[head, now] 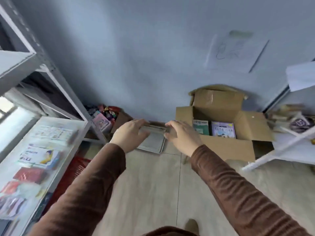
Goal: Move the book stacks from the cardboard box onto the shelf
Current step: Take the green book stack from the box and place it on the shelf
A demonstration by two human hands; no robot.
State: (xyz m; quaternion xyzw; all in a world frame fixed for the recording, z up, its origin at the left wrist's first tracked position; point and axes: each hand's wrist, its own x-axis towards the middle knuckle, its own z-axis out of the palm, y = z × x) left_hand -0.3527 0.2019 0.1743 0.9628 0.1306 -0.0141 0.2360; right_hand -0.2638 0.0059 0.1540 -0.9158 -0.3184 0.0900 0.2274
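Note:
I hold a pale grey stack of books [152, 140] between both hands, out in front of me above the floor. My left hand [129, 133] grips its left side and my right hand [181, 136] grips its right side. The open cardboard box [226, 147] stands on the floor to the right of the stack. Inside it lie a green book [201, 127] and a purple book [223, 129]. The white metal shelf [56, 123] is at my left, with several books and packets lying on its board. The picture is blurred by motion.
A red plastic basket [73, 172] sits under the left shelf. Colourful items and a pink box [102, 122] are piled in the corner by the wall. Another white rack [293, 147] with stacked papers stands at the right. My foot [191, 226] shows on the tiled floor.

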